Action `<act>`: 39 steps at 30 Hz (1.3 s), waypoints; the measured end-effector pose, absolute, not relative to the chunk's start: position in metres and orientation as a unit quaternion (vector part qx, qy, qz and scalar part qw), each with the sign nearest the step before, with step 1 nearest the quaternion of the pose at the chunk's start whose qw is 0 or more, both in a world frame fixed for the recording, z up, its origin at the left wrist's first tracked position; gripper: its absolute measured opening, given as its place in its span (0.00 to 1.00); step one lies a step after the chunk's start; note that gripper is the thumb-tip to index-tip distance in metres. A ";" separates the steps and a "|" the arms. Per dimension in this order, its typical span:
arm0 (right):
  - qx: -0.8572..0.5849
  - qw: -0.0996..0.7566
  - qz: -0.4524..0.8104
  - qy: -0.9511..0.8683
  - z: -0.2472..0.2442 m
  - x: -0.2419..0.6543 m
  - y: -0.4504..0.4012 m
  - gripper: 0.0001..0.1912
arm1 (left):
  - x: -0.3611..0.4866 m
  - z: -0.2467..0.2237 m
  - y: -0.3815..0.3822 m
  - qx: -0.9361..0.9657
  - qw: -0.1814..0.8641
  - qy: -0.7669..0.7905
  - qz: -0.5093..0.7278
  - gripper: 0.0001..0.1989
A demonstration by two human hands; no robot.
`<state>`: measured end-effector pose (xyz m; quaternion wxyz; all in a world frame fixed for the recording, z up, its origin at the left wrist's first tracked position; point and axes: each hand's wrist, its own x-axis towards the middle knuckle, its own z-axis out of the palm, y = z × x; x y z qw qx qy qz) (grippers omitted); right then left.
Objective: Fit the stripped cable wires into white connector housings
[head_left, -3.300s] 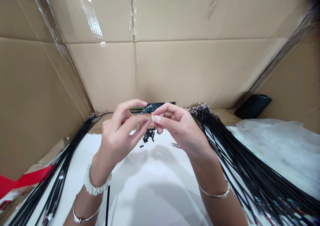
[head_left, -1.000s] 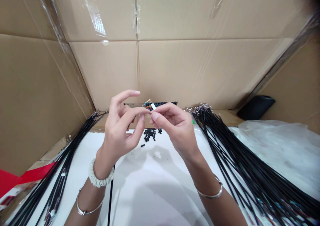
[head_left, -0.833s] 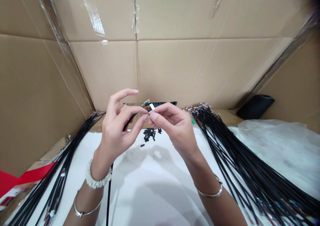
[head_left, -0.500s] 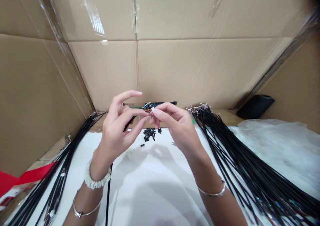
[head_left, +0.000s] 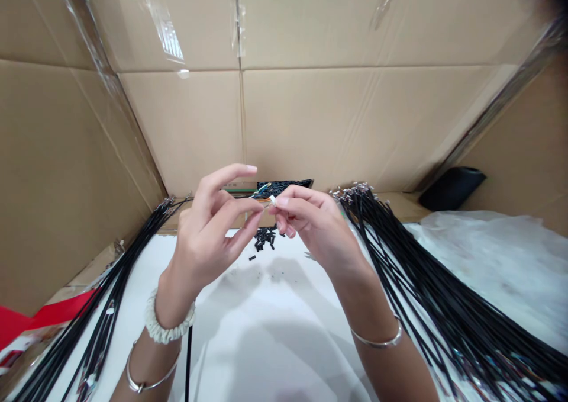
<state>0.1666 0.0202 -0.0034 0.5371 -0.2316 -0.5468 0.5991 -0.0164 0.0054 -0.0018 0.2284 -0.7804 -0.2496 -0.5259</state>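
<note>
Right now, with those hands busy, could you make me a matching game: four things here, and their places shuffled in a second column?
Things
1. Scrunchie
2. White piece
3. Black bits
4. Plastic

Places
A. Loose on the white table, mid-picture
B. At the picture's right edge
C. Around the left wrist
D. At the right hand's fingertips

Pairs: 1-C, 2-D, 3-A, 4-B

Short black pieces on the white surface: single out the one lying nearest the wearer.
The lone black piece off the near left edge of the pile. White surface shows all around it; the others lie farther back, mostly heaped together.
</note>
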 end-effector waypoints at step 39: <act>-0.231 0.538 0.595 -0.550 -0.003 0.167 0.021 0.09 | -0.016 0.001 0.005 -0.776 0.236 -0.264 -0.522 0.07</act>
